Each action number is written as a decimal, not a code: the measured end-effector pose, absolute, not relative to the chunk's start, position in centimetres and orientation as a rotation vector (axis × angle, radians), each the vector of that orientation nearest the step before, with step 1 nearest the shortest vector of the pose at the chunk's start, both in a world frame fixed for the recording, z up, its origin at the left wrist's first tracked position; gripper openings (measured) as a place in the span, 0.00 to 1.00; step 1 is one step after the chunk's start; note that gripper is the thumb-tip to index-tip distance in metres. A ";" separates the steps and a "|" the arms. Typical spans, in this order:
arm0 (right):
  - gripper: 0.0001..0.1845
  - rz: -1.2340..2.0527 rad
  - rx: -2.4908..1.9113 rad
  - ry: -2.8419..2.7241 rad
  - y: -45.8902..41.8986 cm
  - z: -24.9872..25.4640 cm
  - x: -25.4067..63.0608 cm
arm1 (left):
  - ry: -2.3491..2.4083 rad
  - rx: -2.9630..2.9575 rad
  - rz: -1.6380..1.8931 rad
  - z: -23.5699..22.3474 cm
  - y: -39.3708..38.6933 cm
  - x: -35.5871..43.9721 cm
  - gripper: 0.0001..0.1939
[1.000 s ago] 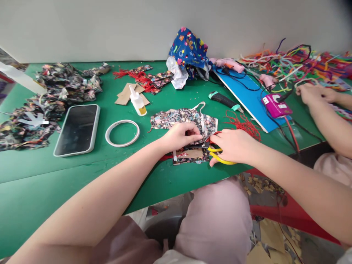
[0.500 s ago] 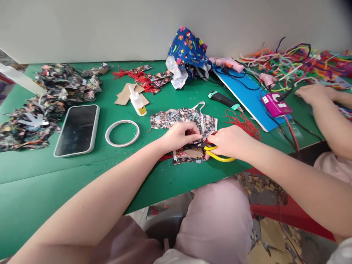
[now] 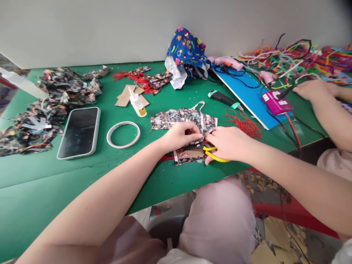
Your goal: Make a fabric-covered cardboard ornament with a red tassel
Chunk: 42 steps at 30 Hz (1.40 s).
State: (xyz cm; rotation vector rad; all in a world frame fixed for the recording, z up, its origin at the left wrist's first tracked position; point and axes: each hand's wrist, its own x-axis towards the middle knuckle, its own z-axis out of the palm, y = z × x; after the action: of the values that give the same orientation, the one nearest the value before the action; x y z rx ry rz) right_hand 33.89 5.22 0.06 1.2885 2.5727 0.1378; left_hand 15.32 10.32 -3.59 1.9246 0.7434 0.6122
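Note:
My left hand [image 3: 180, 134] pinches the near edge of a dark floral fabric piece [image 3: 181, 118] lying on the green table [image 3: 82, 176]. My right hand [image 3: 227, 142] is closed round yellow-handled scissors [image 3: 216, 156], whose blades point left at the fabric right by my left fingers. Under both hands lies a small floral card with brown cardboard backing [image 3: 189, 156], with red threads [image 3: 166, 157] sticking out to its left.
A phone [image 3: 79, 132], a white tape ring [image 3: 123, 134] and a glue bottle [image 3: 136, 102] lie to the left. Floral scraps [image 3: 55, 99] pile far left. A utility knife [image 3: 224, 99], blue board [image 3: 247, 99], pink device [image 3: 276, 104] and another person's arm [image 3: 324, 106] are on the right.
My right hand with the scissors has slid left, closer to my left fingers. The other person's hand at the right has shifted a little.

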 end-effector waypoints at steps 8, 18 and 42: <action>0.25 0.166 1.247 2.539 5.6 0.4 33.0 | 0.706 1.903 0.607 -3.6 10.4 15.3 0.09; 0.27 0.130 1.246 2.509 5.5 0.2 33.2 | 0.702 1.858 0.615 -3.9 10.5 15.3 0.10; 0.22 0.053 1.290 2.447 5.8 0.5 31.6 | 0.705 1.862 0.612 -3.9 10.6 15.3 0.11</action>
State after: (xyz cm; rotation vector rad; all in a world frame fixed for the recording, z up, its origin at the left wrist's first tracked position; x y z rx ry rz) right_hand 31.59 5.79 0.54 1.2902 2.4468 0.0532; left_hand 15.28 10.56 -3.86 1.8618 0.7049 0.6124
